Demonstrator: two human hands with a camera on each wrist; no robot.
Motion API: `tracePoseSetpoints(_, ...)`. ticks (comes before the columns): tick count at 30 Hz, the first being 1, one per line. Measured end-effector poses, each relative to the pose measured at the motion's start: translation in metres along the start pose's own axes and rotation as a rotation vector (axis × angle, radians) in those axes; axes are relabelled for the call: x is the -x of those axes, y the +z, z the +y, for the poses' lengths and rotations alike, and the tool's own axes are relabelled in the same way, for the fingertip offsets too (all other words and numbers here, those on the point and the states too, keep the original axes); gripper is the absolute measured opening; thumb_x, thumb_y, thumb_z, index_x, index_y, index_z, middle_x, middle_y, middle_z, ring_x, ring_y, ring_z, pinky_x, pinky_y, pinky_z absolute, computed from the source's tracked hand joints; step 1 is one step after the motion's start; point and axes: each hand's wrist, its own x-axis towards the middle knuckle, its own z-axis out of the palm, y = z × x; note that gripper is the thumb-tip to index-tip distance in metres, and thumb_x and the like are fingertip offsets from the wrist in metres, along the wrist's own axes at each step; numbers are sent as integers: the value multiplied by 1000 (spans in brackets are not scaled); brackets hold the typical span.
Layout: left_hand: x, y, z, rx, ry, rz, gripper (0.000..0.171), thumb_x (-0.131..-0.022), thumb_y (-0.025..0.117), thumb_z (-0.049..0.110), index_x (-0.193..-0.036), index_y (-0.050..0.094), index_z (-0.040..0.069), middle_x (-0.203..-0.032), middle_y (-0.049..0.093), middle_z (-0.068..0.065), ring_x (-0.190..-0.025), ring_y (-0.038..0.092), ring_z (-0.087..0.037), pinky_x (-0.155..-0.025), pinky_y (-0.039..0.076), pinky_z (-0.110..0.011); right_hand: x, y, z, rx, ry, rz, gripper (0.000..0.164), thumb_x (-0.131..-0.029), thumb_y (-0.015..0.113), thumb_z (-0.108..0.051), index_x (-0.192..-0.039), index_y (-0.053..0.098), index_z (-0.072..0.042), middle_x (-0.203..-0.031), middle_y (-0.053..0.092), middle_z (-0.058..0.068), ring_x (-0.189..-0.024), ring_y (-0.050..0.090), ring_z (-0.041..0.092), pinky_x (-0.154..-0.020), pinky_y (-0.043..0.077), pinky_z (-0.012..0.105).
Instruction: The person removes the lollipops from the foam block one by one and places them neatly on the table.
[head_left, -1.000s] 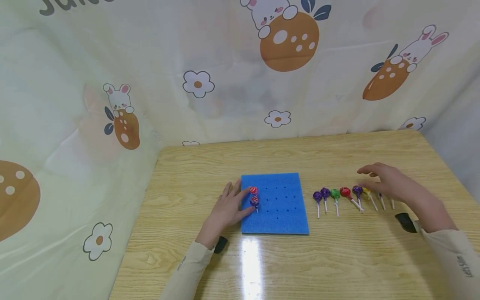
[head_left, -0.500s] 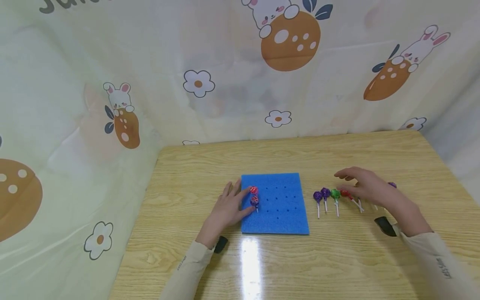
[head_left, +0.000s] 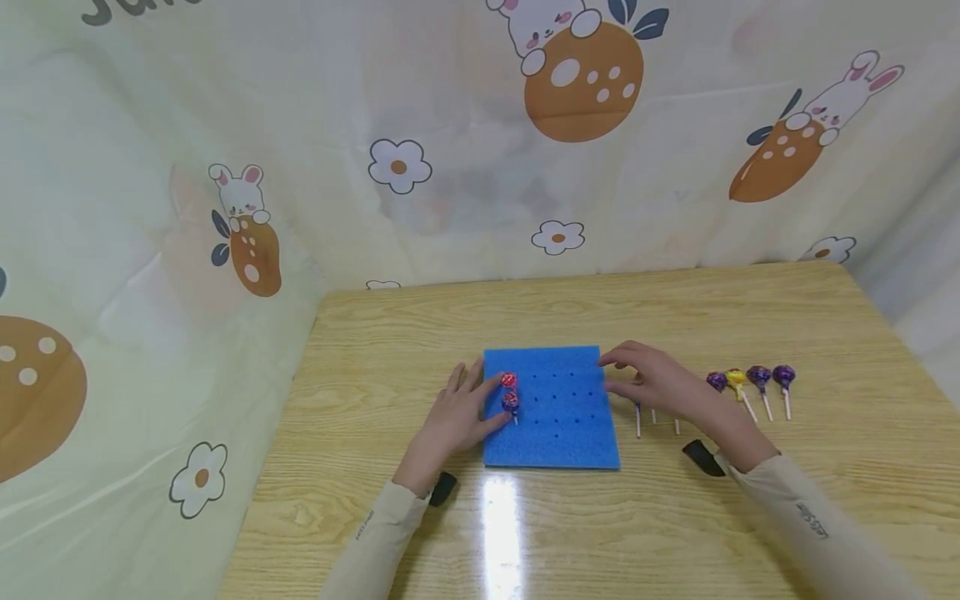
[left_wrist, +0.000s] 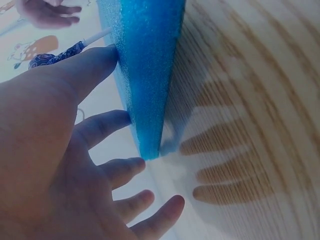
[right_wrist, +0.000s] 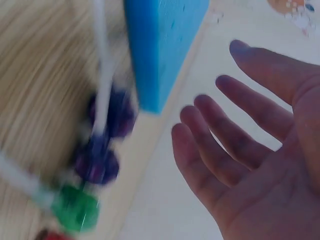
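Note:
A blue foam block with rows of small holes lies flat on the table. My left hand rests at its left edge, fingers spread, with thumb and index fingertips touching the foam. Between those fingertips stand a red lollipop and a dark purple lollipop; in the left wrist view the purple one's stick goes into the foam. My right hand hovers by the block's right edge, holding nothing, fingers apart. It hides several lollipop heads in the head view; the right wrist view shows a green lollipop and purple lollipops there.
Farther right in the row lie a yellow lollipop and purple lollipops, sticks toward me. The wood-grain table ends at a back edge against a printed rabbit curtain.
My right hand has swept left over the row of lollipops to the foam block's right edge, uncovering the row's right end. My left hand has stayed in place.

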Motion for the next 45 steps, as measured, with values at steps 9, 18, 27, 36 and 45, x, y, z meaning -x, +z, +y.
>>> tracePoseSetpoints(9,0,0,-2,-4,-2,-7,69,-98,57,55,-157,37,26,-170,12,-10,-156,9,-42,-115,28,-68,-34,30,-34,83,-48,17,35,-96,69,-24,-128,67,-7,-128,63,13,-119,61,32,-99,52,52)
tracePoseSetpoints(18,-1,1,-3,-14,-8,-15,69,-98,56,57,-157,37,27,-170,12,-10,-156,9,-42,-115,29,-68,-53,46,-56,103,-77,-4,41,-98,67,-31,-133,64,-12,-133,61,11,-124,60,31,-100,52,52)
tracePoseSetpoints(27,-2,2,-4,-28,3,-7,68,-98,56,56,-157,37,27,-170,14,-11,-155,10,-43,-113,32,-69,-61,59,-61,253,-235,62,45,-95,71,-28,-136,61,-13,-132,62,12,-122,61,31,-98,54,48)
tracePoseSetpoints(36,-4,4,-6,-27,6,3,68,-98,56,56,-157,37,28,-170,15,-11,-155,12,-44,-112,34,-69,-68,69,-60,390,-387,149,43,-92,74,-25,-131,64,-11,-124,65,10,-120,62,30,-102,52,48)
tracePoseSetpoints(45,-3,3,-5,-21,12,15,68,-98,56,56,-157,38,27,-169,16,-13,-154,14,-45,-110,35,-70,-71,72,-59,424,-422,194,38,-91,75,-22,-127,66,-12,-121,66,9,-116,64,28,-104,51,49)
